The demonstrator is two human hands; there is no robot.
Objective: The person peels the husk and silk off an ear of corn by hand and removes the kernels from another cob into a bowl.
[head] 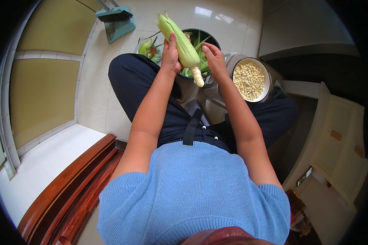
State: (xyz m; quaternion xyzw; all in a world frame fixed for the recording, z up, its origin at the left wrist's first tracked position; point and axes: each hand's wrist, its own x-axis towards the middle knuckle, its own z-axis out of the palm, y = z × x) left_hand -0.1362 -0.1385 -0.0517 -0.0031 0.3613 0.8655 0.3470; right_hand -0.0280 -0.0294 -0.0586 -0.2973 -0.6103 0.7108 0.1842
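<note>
My left hand [171, 55] grips an ear of corn [181, 46] in its green husk, its pale stalk end pointing down towards me. On the other side, my right hand [215, 59] has its thumb and fingertips closed on the tip of a green husk leaf [201, 43]. Under both hands stands a dark green round bin [214, 37] holding stripped husk leaves. A white bowl with a dark rim [267, 80], full of loose pale corn kernels [248, 80], stands to the right of my right forearm.
A plastic bag [137, 46] with corn in husk lies beyond my left knee. The teal dustpan [120, 30] and a broom [116, 14] stand on the tiled floor at the upper left. The bowl rests on a grey stool [230, 62]. A wooden bench [70, 180] is at lower left.
</note>
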